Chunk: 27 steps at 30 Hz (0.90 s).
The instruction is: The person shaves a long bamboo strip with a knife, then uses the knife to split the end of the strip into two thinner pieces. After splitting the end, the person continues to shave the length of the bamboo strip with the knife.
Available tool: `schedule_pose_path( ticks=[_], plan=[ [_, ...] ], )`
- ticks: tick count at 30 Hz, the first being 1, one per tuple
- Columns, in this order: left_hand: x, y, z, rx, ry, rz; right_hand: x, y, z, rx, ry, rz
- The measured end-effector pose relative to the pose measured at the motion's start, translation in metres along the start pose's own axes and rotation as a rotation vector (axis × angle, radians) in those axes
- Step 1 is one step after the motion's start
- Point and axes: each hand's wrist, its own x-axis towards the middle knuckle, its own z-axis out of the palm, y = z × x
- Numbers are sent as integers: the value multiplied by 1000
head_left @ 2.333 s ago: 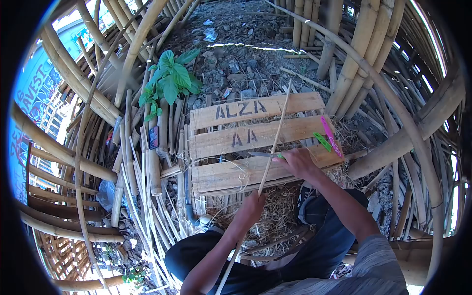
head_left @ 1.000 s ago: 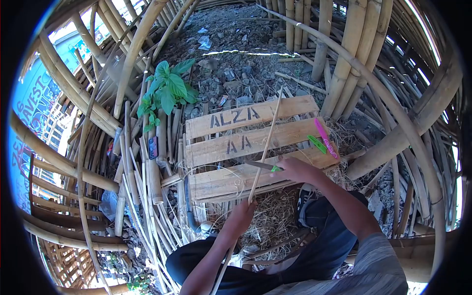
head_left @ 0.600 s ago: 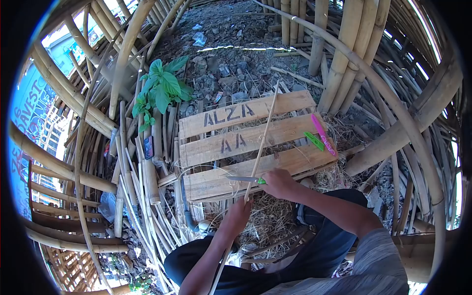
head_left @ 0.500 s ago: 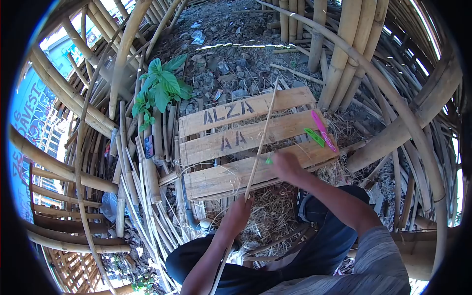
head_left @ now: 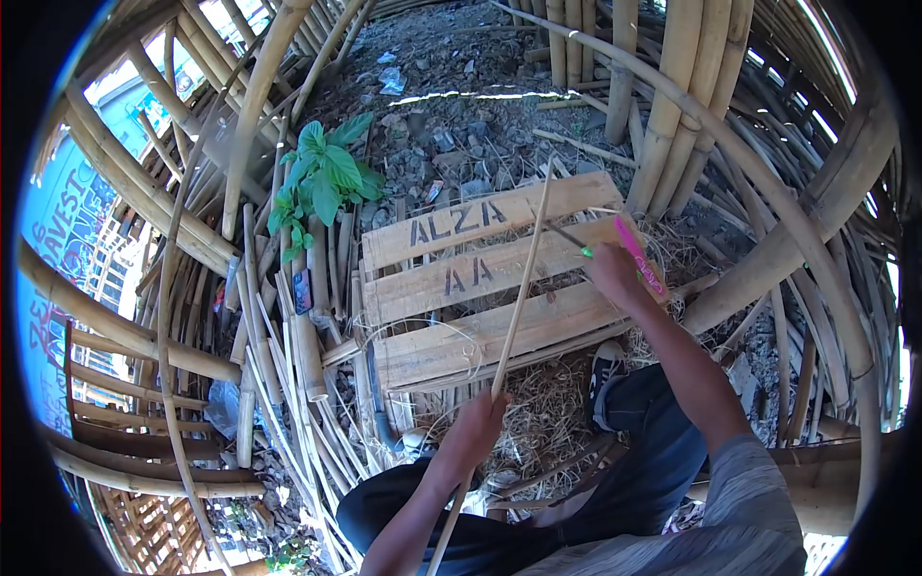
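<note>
My left hand (head_left: 476, 427) is closed around a long thin bamboo strip (head_left: 520, 298), which slants up across a slatted wooden crate (head_left: 423, 360) marked "ALZA". Over the crate's right part, my right hand (head_left: 615, 274) grips a knife (head_left: 567, 236) by its green handle. The blade points up and left, its tip near the strip; whether they touch I cannot tell. Just right of that hand lies a pink sheath (head_left: 629, 238) with lettering. A green sheath beside it is mostly hidden behind the hand.
A leafy plant (head_left: 327, 178) grows behind the crate's left side. Split bamboo strips (head_left: 288, 384) lie to the left, near a phone-like object (head_left: 303, 291). Thick bamboo poles (head_left: 682, 106) stand at the right. A shoe (head_left: 605, 379) rests on shavings before the crate.
My right hand has moved up and right with the knife, away from the strip's middle toward the sheaths. My left hand still holds the strip. The whole view has shifted slightly.
</note>
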Motion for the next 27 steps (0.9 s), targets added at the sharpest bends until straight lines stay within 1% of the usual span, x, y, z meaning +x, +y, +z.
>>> schedule_pose_path(
  ticks=[1, 3, 4, 6, 7, 9, 10, 12, 13, 14, 15, 16, 18, 21, 22, 23, 25, 26, 27],
  plan=[
    [1, -4, 1, -34, 9, -9, -6, -11, -9, -5, 10, -3],
    [7, -11, 3, -55, 27, -13, -21, -37, -21, 47, -67, -104],
    [9, -10, 1, -41, 27, -15, -24, -42, -22, 48, -69, -108],
    [8, -13, 1, -26, 28, -25, -32, -49, -22, 93, -233, -356],
    [8, -14, 1, -27, 18, -30, -38, -57, -25, 93, -233, -360],
    [12, -15, 4, -32, 14, -27, -50, -70, -30, 82, -469, -409],
    [13, -17, 6, 13, 41, -2, -55, -72, -25, 79, -468, -410],
    [14, -15, 9, 60, 60, 20, -64, -70, -8, 87, -478, -545],
    [14, -11, 10, 46, 61, -9, -63, -65, 2, 89, -481, -537],
    [14, -9, 11, 33, 62, -39, -61, -60, 12, 91, -422, -526],
    [13, -11, 12, 36, 55, -42, -60, -56, 17, 92, -364, -516],
    [14, -14, 13, 45, 57, -30, -50, -53, 12, 94, -367, -513],
    [13, -11, 13, 61, 54, -11, -22, -44, 0, 77, -296, -95],
    [10, -4, 14, 98, 43, -22, -16, -41, -1, 35, -253, -127],
    [9, -7, 14, 85, 40, -24, -23, -44, 5, 114, -256, -122],
    [9, -10, 15, 73, 38, -28, -31, -47, 9, 112, -253, -123],
    [9, -15, 16, 79, 68, -6, -46, -60, 9, 118, -361, -215],
    [9, -18, 17, 82, 99, 14, -54, -63, 9, 121, -361, -217],
    [8, -22, 18, 83, 101, 10, -63, -67, 10, 92, -369, -321]
  ],
)
